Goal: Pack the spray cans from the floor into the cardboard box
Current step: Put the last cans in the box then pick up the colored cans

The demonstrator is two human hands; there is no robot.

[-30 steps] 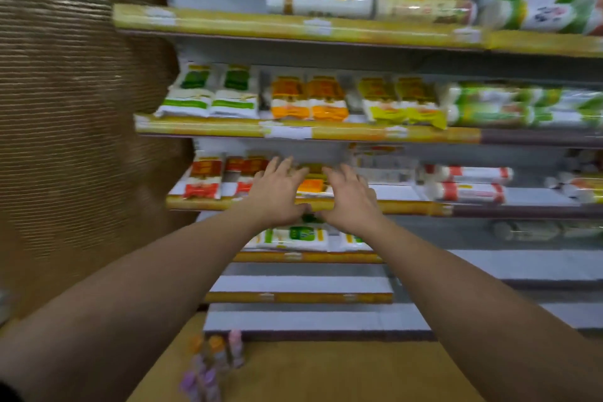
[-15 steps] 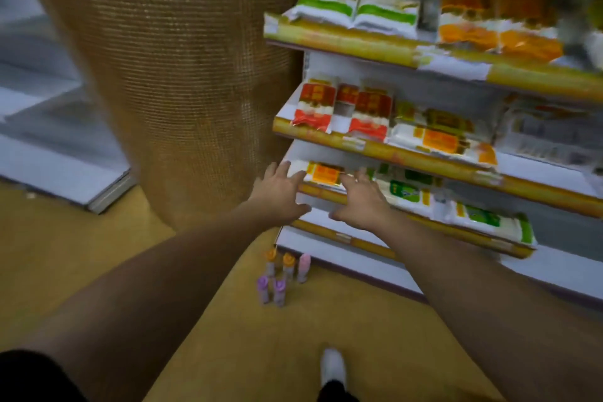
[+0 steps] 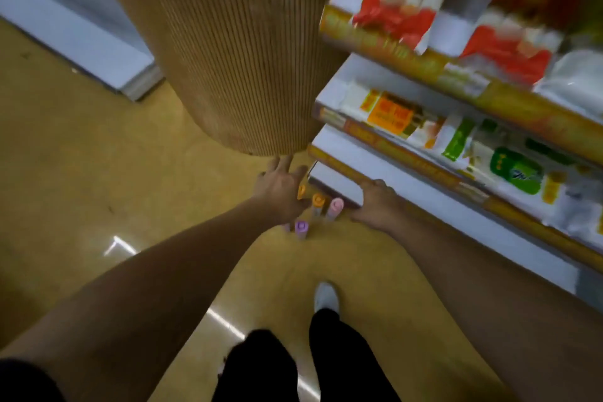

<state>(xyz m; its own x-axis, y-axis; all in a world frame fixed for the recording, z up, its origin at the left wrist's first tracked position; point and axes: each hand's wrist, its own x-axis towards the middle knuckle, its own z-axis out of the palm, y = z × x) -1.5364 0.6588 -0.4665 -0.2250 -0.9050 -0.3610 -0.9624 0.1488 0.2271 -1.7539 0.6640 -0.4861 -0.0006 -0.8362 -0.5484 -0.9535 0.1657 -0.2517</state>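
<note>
Several small spray cans stand upright in a cluster on the yellow floor by the foot of the shelving: an orange-capped can (image 3: pixel 317 201), a pink-capped can (image 3: pixel 335 206) and a purple-capped can (image 3: pixel 301 227) show, and others are partly hidden under my left hand. My left hand (image 3: pixel 281 192) hangs above the cluster's left side with fingers spread and holds nothing. My right hand (image 3: pixel 375 204) is just right of the cans, fingers loosely bent and empty. No cardboard box is in view.
A ribbed brown round column (image 3: pixel 235 49) rises just beyond the cans. Store shelving (image 3: pixel 424 186) stocked with packaged goods runs along the right. A white low platform (image 3: pixel 78 39) lies at the far left. My white shoe (image 3: pixel 325 297) is on the floor below the cans.
The view has tipped down from the shelves to the floor. Both hands have dropped from shelf height to just above the spray cans, which now sit between them.
</note>
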